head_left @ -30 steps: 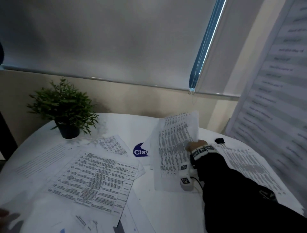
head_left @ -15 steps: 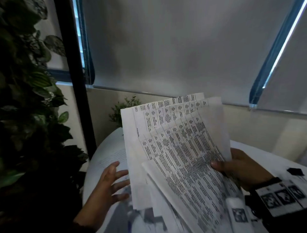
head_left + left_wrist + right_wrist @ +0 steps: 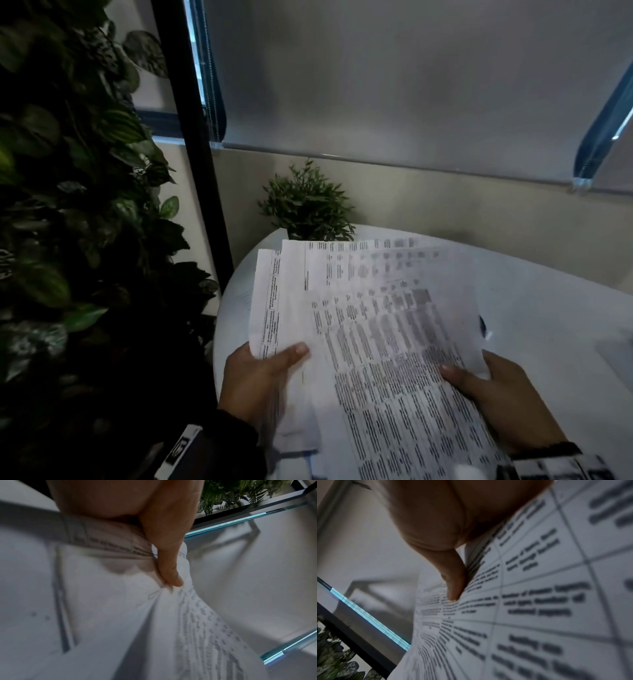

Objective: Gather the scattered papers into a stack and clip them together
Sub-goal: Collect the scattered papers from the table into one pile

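With both hands up over the white round surface [image 3: 534,308], the papers [image 3: 376,325] sit fanned and uneven between them, not squared, printed tables facing up. Left hand [image 3: 255,380] has its grip on the left edge, thumb [image 3: 291,353] on top of the sheets; left wrist view shows that thumb [image 3: 169,566] pressed into the paper, which creases around it. Right hand [image 3: 503,401] has its grip on the right edge, thumb lying over the top sheet; right wrist view shows the thumb [image 3: 453,582] flat on the printed grid. Small potted plant [image 3: 306,205] stands at the surface's far edge, behind the papers. Clip can't be made out. Head view is blurred over the top sheet.
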`<state>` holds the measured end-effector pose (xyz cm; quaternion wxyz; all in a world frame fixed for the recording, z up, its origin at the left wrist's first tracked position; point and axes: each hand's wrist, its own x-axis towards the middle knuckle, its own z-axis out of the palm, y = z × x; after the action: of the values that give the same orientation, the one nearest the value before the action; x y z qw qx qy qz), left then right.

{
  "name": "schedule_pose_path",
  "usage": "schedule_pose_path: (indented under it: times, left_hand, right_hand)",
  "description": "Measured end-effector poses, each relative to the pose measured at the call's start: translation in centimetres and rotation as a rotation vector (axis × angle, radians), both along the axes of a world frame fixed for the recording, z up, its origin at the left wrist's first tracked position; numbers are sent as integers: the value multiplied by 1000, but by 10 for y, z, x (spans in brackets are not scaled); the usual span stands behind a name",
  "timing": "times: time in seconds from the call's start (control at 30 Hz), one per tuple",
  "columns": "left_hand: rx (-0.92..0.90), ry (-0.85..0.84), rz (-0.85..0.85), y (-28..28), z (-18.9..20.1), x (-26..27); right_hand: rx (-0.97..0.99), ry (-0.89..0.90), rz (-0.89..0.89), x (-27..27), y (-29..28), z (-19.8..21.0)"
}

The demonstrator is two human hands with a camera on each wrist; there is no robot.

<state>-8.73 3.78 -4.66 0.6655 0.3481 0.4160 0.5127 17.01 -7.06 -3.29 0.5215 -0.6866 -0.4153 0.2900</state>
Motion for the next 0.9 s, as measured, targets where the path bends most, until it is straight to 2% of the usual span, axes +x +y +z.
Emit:
schedule_pose_path:
  times: [0.1,0.23,0.33,0.4,0.47,0.53,0.57,0.67,0.8,0.9]
  left_hand:
    - [18,4,-6,-1,1,0]
    - [-9,84,-156,5,-8,-2]
    - [-150,-82,-304,3,-9,-1]
    - [-152,-141,-353,1,-7,3]
    - [-58,-8,-331,-1,-11,6]
    - [44,230,-251,-1,-14,6]
    - [93,264,-229,0,-13,4]
    - [244,184,-184,1,19,3]
    - [574,53,-176,-8,72,-7]
    - [672,-2,-143,-10,81,-11]
  right_hand:
    - [25,-4,-85,-3,-2,-4]
    - [9,19,-37,-11,9,-10]
    - [-3,29,-23,-21,19,-23]
    - [-42,0,-28,-28,22,-28]
    - [-85,-2,11,-34,23,-31]
    - [-80,-4,63,-40,21,-28]
    - [-47,-12,67,-40,20,-23]
    - [130,-14,46,-38,16,4]
    - [401,75,98,-38,14,42]
    - [525,12,98,-40,15,58]
